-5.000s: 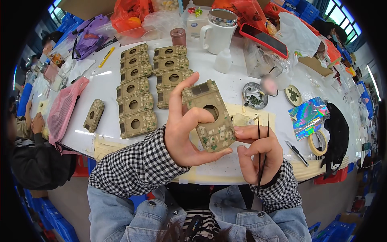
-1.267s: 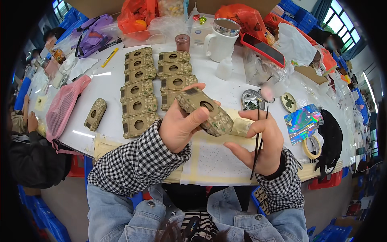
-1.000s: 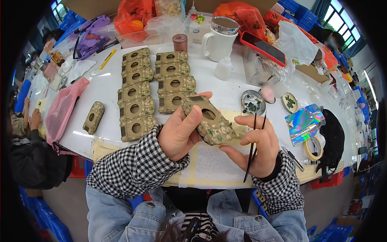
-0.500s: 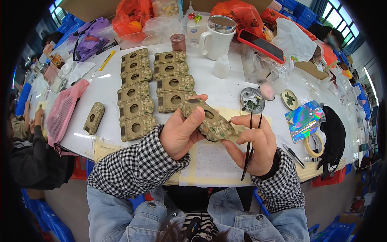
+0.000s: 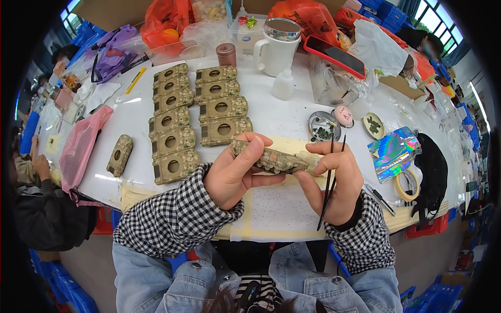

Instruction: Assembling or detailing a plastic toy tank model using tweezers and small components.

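My left hand (image 5: 233, 176) grips a camouflage-painted model tank hull (image 5: 272, 159), held edge-on over a cream cutting mat (image 5: 271, 208). My right hand (image 5: 332, 180) touches the hull's right end with thumb and forefinger and holds two thin black paintbrushes (image 5: 329, 182) upright between its fingers. Two rows of several similar hulls with round holes (image 5: 195, 120) lie on the white table (image 5: 271, 112) behind my hands. One more hull (image 5: 119, 155) lies alone to the left.
A round tin of dark paint (image 5: 323, 127), a small green dish (image 5: 373, 125), a holographic sheet (image 5: 394, 151), a tape roll (image 5: 406, 184), a white mug (image 5: 277, 47), a small white bottle (image 5: 284, 85) and a red phone (image 5: 334, 56) stand around. Another person sits at the left (image 5: 36, 172).
The hull has tipped from showing its top face with the hole to lying edge-on and lower, and my right hand has closed in on its right end.
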`<state>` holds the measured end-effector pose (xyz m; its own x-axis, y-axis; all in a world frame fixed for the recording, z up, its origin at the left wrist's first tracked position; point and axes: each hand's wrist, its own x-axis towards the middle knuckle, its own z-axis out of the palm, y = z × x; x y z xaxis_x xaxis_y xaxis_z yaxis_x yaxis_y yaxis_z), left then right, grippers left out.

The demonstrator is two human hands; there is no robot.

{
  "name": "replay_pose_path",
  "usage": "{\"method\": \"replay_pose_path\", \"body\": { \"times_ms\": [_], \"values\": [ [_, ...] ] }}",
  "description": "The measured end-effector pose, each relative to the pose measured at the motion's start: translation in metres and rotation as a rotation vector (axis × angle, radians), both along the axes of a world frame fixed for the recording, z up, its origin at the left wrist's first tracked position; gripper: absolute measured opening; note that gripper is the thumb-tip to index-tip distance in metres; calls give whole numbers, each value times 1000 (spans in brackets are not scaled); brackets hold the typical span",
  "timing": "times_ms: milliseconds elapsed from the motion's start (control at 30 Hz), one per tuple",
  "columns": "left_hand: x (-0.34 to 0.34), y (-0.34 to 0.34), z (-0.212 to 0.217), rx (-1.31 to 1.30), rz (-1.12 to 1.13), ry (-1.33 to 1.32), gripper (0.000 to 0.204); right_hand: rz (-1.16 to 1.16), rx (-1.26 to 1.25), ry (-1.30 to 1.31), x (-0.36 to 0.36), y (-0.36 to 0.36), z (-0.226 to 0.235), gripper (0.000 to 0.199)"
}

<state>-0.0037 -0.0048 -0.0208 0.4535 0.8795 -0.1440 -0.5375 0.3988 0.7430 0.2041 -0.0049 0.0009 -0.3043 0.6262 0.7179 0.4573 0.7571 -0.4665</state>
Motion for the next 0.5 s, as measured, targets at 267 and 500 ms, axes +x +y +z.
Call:
{"method": "replay_pose_path", "body": {
  "times_ms": [267, 500],
  "values": [
    [-1, 2, 1, -25, -68, -11, 43, -3, 8, 39, 1, 3, -2, 33],
    [-3, 3, 2, -68, -167, 16, 64, -17, 28, 64, 2, 6, -3, 31]
  ]
}}
